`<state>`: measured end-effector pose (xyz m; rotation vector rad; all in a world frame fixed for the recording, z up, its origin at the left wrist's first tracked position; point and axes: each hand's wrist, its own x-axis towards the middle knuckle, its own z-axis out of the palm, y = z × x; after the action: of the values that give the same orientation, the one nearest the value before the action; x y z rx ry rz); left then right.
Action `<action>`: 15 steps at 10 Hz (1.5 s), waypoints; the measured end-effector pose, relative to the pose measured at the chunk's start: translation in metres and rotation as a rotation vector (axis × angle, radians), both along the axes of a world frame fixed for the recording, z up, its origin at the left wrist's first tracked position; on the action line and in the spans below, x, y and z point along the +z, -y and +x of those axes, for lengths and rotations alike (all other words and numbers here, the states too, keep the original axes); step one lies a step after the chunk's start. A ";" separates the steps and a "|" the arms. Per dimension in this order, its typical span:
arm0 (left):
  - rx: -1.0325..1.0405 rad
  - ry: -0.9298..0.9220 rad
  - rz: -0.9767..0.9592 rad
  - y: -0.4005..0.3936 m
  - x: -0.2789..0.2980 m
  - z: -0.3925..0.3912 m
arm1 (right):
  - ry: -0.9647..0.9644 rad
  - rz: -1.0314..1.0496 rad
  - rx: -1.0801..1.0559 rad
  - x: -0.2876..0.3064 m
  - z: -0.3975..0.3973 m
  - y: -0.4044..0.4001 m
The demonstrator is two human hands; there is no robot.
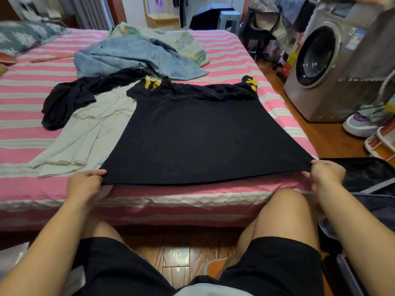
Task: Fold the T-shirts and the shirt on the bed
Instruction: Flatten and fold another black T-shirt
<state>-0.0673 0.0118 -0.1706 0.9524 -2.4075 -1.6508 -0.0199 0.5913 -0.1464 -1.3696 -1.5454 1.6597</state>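
Note:
A black T-shirt [198, 133] with yellow print on its sleeves lies spread flat on the bed, hem toward me. My left hand [85, 182] pinches the hem's left corner and my right hand [324, 173] pinches the right corner, with the hem stretched taut between them. To its left lies a cream T-shirt [85, 133], partly under the black one. A crumpled black garment [68, 99] lies behind that, and a light blue shirt [132, 56] is heaped further back.
The bed [25, 99] has a pink striped sheet, with a grey patterned pillow [23, 36] at the back left and a leaf-print cloth [183, 42] behind the blue shirt. A washing machine [320, 60] stands to the right. An open dark suitcase [372, 174] lies by my right hand.

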 end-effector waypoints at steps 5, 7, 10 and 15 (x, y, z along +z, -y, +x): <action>-0.731 0.517 -1.232 -0.028 0.031 -0.013 | 1.339 0.688 1.090 0.028 -0.029 -0.006; -0.917 0.111 -0.878 -0.122 0.063 -0.107 | 0.912 1.142 1.017 0.086 -0.130 0.000; -0.903 -0.489 -1.314 -0.181 -0.025 -0.364 | 0.383 1.898 1.271 -0.019 -0.382 0.074; -0.889 -0.144 -0.994 -0.155 -0.010 -0.492 | 0.423 1.312 1.553 -0.017 -0.504 0.069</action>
<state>-0.5597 0.1665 -0.1805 -0.4149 -3.0971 -0.2994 -0.5237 0.5223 -0.1631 0.4558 -3.2906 0.2325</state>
